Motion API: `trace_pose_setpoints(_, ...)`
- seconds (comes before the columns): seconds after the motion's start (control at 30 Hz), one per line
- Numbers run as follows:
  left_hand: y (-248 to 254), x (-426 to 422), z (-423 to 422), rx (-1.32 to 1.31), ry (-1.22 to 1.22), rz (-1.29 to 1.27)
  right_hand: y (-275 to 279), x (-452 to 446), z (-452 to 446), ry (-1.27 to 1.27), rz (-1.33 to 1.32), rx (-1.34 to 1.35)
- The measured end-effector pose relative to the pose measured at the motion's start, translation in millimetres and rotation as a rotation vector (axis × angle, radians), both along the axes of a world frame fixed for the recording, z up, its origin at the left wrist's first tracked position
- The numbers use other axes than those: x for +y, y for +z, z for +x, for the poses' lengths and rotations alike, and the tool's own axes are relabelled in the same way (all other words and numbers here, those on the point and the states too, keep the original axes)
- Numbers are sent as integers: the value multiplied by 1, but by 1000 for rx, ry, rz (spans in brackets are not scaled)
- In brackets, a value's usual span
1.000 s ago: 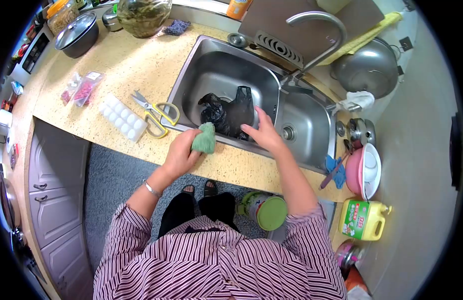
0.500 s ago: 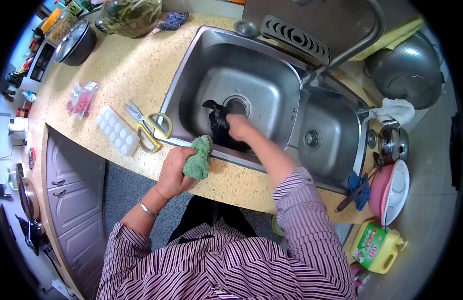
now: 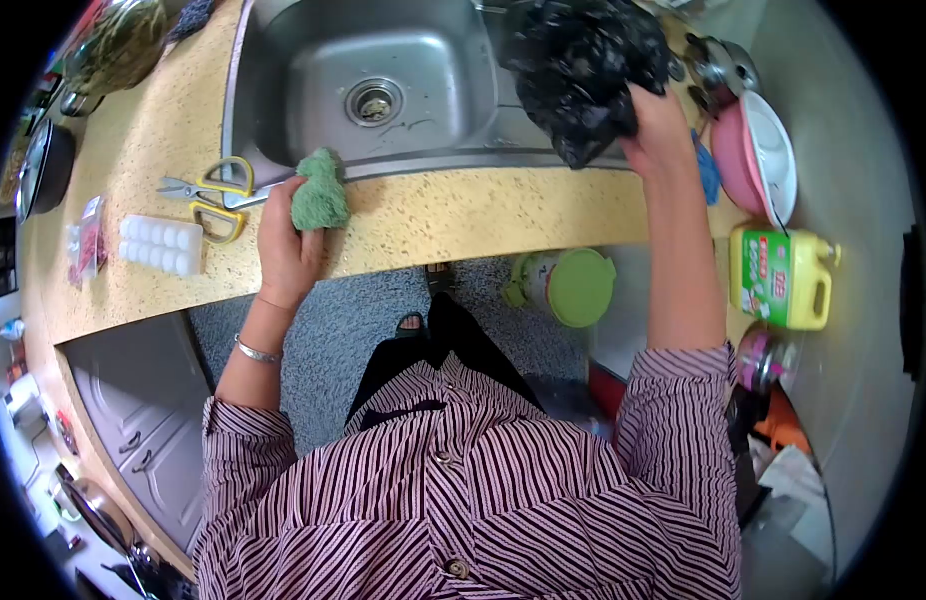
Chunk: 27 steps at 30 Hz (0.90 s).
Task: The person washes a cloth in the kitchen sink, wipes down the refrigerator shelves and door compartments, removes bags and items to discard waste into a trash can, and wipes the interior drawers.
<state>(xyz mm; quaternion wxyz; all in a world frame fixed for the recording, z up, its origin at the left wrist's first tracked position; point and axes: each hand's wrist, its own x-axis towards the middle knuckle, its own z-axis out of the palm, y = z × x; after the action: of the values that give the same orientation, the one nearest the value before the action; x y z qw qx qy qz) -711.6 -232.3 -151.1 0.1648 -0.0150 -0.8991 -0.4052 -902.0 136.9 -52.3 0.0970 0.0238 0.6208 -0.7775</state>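
Note:
My left hand (image 3: 289, 243) is closed around a bunched green cloth (image 3: 321, 192) at the counter's front edge. Held up in my right hand (image 3: 659, 130) is a crumpled black plastic bag (image 3: 584, 75), over the right part of the sink, hiding most of the smaller basin. What the bag contains, I cannot tell. The large steel sink basin (image 3: 423, 65) lies between my hands, with a drain (image 3: 374, 102) in its floor. Left of the cloth, yellow-handled scissors (image 3: 215, 194) lie on the counter.
On the counter (image 3: 423, 215) are a white tray with round pockets (image 3: 161, 244) and a small bag of red pieces (image 3: 87, 243). A pink basin (image 3: 733, 155) and a yellow jug (image 3: 783, 277) stand right. Below is a green-lidded bin (image 3: 580, 287).
My right hand has lifted the black plastic bag out of the large basin and carried it right. My left hand still grips the green cloth. The view has tilted down, showing the bin.

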Motion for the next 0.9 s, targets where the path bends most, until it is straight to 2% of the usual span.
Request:
trace_pose_setpoints(0.13,-8,1,0,44,-20,-28,7,62,81,-165,-79,8)
trace_pose_setpoints(0.2,-12,-1,2,42,-26,-36,1,86,123,-341,-170,-85)
trace_pose_setpoints(0.33,-15,3,1,44,-36,-26,-11,141,198,-502,-172,-109)
trace_pose_setpoints(0.37,-13,3,-1,43,-32,-36,-20,158,217,-591,-155,-210)
trace_pose_setpoints(0.4,-15,4,1,37,-26,-43,-35,172,237,-678,-132,-317)
trace_pose_setpoints(0.47,-14,2,-1,12,0,-56,-70,193,269,-765,-163,-308)
trace_pose_setpoints(0.53,-18,3,1,4,14,-76,-114,213,306,-988,-156,-555)
trace_pose_setpoints(0.6,-18,3,-1,5,31,-134,-181,232,341,-891,-181,-576)
trace_pose_setpoints(0.63,-22,10,1,-21,39,-122,-196,230,350,-906,-199,-606)
trace_pose_setpoints(0.67,-19,7,-1,-17,44,-155,-241,234,365,-1004,-39,-765)
trace_pose_setpoints(0.7,-19,7,-2,-16,51,-188,-255,223,369,-847,-130,-646)
trace_pose_setpoints(0.77,-30,2,-1,-55,103,-168,-275,209,362,-875,-177,-675)
trace_pose_setpoints(0.9,-30,0,-1,-78,109,-262,-362,232,361,-913,-286,-853)
